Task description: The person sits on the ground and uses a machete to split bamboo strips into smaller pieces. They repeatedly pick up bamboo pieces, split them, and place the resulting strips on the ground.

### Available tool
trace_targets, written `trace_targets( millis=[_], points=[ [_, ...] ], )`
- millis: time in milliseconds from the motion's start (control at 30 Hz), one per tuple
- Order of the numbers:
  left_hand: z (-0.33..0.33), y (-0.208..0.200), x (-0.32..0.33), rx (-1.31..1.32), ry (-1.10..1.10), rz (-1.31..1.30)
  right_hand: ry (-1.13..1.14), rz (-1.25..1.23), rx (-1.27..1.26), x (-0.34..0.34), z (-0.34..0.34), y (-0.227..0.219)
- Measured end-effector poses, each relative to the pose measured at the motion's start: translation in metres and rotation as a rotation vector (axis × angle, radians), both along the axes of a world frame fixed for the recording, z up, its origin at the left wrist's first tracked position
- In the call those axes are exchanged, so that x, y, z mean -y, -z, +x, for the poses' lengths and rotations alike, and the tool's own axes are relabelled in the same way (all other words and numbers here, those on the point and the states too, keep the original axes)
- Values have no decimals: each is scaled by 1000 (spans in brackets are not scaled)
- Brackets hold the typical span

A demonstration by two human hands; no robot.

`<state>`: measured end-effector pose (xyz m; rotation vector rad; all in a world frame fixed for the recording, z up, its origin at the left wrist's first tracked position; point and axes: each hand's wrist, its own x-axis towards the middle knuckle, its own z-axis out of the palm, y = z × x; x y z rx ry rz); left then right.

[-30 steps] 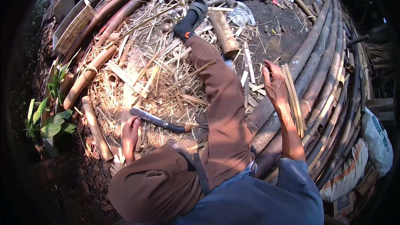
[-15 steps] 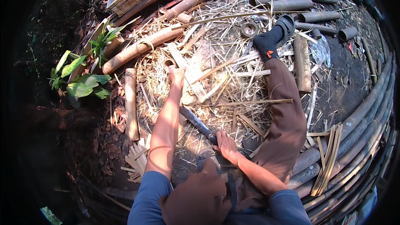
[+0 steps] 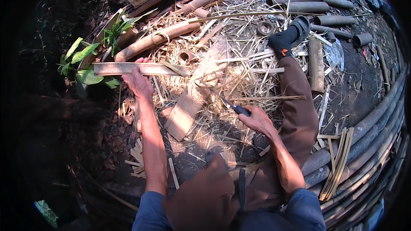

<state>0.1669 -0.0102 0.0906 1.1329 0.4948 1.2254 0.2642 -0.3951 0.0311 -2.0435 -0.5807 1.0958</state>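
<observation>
My left hand [image 3: 141,81] is closed around a flat split bamboo strip [image 3: 122,68], held level to the left of the shavings. A thin sliver [image 3: 173,67] lies across the strip's right end. My right hand [image 3: 259,122] grips a knife [image 3: 242,110] by its dark handle, with the blade pointing up and left. Most of the blade is hard to make out against the litter. Between my hands a flat wooden board [image 3: 184,117] lies slanted on the ground, apart from both.
Pale shavings [image 3: 239,72] cover the ground ahead. A thick bamboo pole [image 3: 158,39] lies at the far left, near leafy plants [image 3: 85,53]. Long poles [image 3: 364,115] curve along the right, with a bundle of strips [image 3: 340,162] on them. My outstretched leg [image 3: 302,98] borders the work area.
My left hand has moved left and now holds the bamboo strip out level. My right hand has gone forward and right with the knife, uncovering the board.
</observation>
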Motion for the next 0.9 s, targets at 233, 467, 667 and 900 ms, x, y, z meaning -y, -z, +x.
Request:
trace_targets(
  millis=[233, 467, 667, 900],
  points=[
    [-59, 25, 82, -173, -120, -15, 614, 440, -36, -8, 27, -70],
    [-30, 76, 113, -243, -160, 85, 417, 420, 73, 37, -55, -34],
    [-31, 67, 114, -190, -159, 106, 357, 505, -157, 8, -91, -87],
    [-45, 46, 120, -455, -58, 296, 176, 553, 116, -16, -97, -143]
  ],
)
